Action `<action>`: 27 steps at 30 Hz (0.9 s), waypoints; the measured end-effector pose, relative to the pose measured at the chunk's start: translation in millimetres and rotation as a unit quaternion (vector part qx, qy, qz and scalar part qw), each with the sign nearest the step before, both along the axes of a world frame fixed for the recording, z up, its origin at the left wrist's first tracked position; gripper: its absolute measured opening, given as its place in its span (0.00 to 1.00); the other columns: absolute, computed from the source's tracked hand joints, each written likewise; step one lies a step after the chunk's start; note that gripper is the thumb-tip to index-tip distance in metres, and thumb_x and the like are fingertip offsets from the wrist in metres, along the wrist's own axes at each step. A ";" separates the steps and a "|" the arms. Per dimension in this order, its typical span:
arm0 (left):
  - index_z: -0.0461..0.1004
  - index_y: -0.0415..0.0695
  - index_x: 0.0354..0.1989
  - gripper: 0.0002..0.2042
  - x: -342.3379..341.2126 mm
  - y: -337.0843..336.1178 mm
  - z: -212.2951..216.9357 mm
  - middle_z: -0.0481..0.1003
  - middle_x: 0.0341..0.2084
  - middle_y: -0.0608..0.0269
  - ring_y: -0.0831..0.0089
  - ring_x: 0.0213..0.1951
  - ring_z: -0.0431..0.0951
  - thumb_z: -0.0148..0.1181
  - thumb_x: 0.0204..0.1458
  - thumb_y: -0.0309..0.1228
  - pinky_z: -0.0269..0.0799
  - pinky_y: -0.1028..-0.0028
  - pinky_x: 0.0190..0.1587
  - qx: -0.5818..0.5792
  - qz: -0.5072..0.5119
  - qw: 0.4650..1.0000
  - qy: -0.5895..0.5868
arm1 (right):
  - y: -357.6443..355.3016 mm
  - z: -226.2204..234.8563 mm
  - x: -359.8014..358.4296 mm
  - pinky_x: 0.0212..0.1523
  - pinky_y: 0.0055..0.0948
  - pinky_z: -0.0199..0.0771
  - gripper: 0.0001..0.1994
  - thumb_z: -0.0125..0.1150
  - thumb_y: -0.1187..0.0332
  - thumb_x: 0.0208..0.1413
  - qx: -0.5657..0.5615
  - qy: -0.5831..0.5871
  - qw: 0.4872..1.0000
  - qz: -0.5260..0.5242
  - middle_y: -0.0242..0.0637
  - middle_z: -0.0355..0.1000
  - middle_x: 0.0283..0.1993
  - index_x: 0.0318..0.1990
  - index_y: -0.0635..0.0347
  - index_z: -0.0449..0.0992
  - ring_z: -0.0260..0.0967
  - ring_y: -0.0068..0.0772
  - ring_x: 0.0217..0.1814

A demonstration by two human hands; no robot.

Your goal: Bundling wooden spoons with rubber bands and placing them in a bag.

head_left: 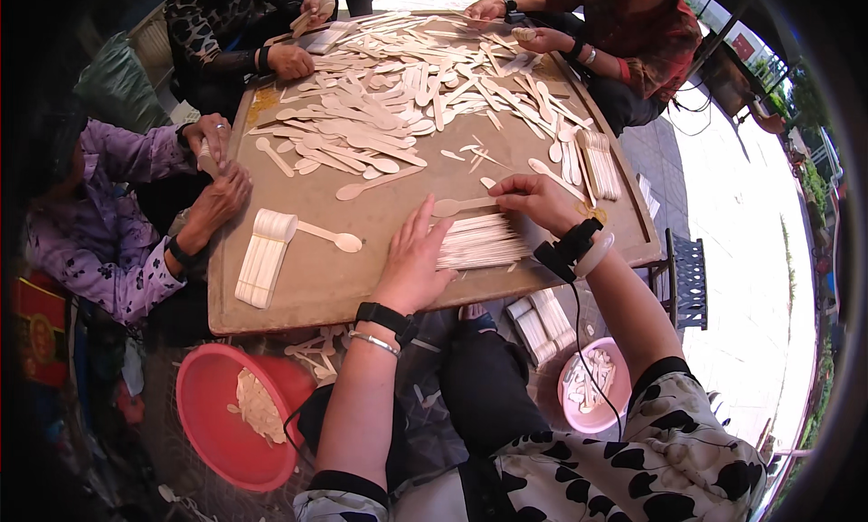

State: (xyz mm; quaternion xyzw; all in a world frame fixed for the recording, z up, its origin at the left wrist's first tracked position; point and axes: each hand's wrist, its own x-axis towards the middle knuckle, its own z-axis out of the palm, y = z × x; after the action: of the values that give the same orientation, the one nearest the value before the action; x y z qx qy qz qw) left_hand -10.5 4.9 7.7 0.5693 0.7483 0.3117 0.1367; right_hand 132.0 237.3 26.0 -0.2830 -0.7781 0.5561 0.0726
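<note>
Stacking wooden spoons at the near edge of the surface.
My left hand lies open against the spoon stack; my right hand pinches one spoon above it.

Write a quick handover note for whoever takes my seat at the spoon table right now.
Left hand: open, flat against the left end of the row of stacked spoons.
Right hand: pinching one wooden spoon just above that row.
Done: one row by your hands, another row at the table's left edge, one more at the right.
Left: a big loose pile of spoons across the far half of the table.
</note>
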 end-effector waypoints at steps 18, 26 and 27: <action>0.63 0.42 0.63 0.37 0.7 8.1 5.1 0.67 0.57 0.52 0.52 0.62 0.62 0.72 0.40 0.27 0.57 0.60 0.67 0.001 0.007 1.000 0.008 | -11.1 -17.3 -16.3 0.51 0.43 0.73 0.14 0.53 0.61 0.58 0.299 -0.031 0.949 0.097 0.49 0.78 0.47 0.38 0.59 0.82 0.75 0.51 0.48; 0.63 0.45 0.66 0.39 -12.8 6.3 1.9 0.65 0.59 0.55 0.54 0.63 0.61 0.73 0.41 0.29 0.55 0.60 0.68 -0.007 0.038 0.999 0.029 | -41.4 -30.2 -5.3 0.74 0.45 0.51 0.34 0.48 0.46 0.66 0.417 0.024 0.902 0.106 0.56 0.54 0.72 0.68 0.67 0.60 0.48 0.57 0.76; 0.63 0.45 0.66 0.39 -11.2 5.9 3.3 0.65 0.60 0.55 0.54 0.63 0.61 0.73 0.41 0.30 0.55 0.60 0.68 -0.013 0.045 0.998 0.029 | -45.4 -27.8 -6.3 0.74 0.45 0.50 0.35 0.47 0.45 0.66 0.407 0.008 0.906 0.114 0.56 0.54 0.72 0.68 0.67 0.60 0.47 0.57 0.76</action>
State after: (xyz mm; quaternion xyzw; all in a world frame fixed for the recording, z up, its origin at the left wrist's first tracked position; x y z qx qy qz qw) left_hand -21.7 10.8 11.0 0.5423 0.7806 0.2912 0.1082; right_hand 125.7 191.9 -1.8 -0.1341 -0.9630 0.1982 0.1237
